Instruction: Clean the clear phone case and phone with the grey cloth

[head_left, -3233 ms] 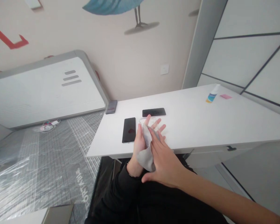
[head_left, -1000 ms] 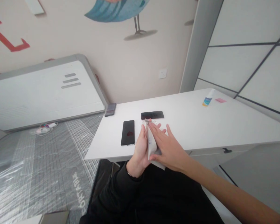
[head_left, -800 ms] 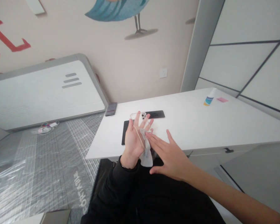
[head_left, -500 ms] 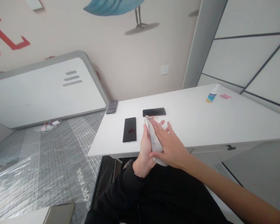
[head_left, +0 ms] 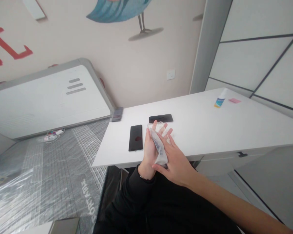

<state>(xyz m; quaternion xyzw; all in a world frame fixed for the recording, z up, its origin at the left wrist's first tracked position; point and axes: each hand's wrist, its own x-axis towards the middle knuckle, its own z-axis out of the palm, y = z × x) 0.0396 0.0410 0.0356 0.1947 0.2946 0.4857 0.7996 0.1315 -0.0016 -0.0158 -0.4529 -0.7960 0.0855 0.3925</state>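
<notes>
Close to the desk's front edge, my left hand (head_left: 148, 156) is turned palm up with its thumb raised. It holds what looks like a clear phone case (head_left: 150, 124), whose see-through rim shows around the fingertips. My right hand (head_left: 177, 161) presses a folded white cloth (head_left: 161, 152) with faint dark marks against the left palm. The cloth hides part of the case and of the left palm. Just left of my hands lies a dark-screened phone (head_left: 136, 138). A second phone (head_left: 160, 118) rests crosswise behind the fingertips.
On the white desk (head_left: 197, 123), a spray bottle (head_left: 220, 98) and a pink slip (head_left: 234, 100) lie at the far right. A blurred dark item (head_left: 117, 114) sits at the back left corner. A drawer handle (head_left: 242, 154) juts from the front.
My right hand and the cloth have shifted slightly down and left over the left palm. More of the left fingers and the clear rim shows. Both phones have stayed put.
</notes>
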